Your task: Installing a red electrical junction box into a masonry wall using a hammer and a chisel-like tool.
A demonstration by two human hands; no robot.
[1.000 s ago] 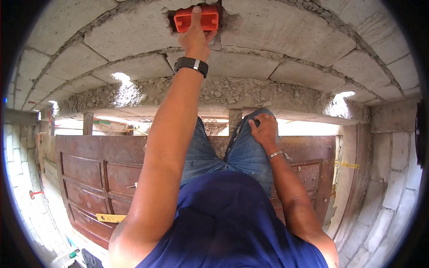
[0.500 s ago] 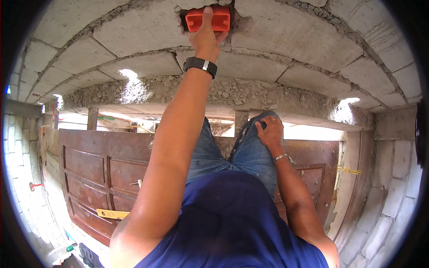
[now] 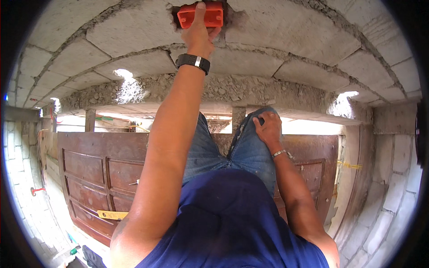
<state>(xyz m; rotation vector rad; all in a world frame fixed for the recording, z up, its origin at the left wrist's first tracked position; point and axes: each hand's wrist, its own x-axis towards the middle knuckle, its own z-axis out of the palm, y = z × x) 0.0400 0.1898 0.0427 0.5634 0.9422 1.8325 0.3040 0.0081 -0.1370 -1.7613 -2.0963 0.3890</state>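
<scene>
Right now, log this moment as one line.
left hand: holds orange-red rectangular plastic box | box: at rough hole in grey block wall | right hand: rests on blue denim trouser leg

Left arm extended forward, elbow nearly straight. Left hand in pinch grip: thumb straight, pointing away from body; fingers bent on opposite side, partly hidden. Right arm lowered, elbow slightly bent. Right hand palm-down on right thigh near knee, fingers loosely bent, thumb apart.
</scene>
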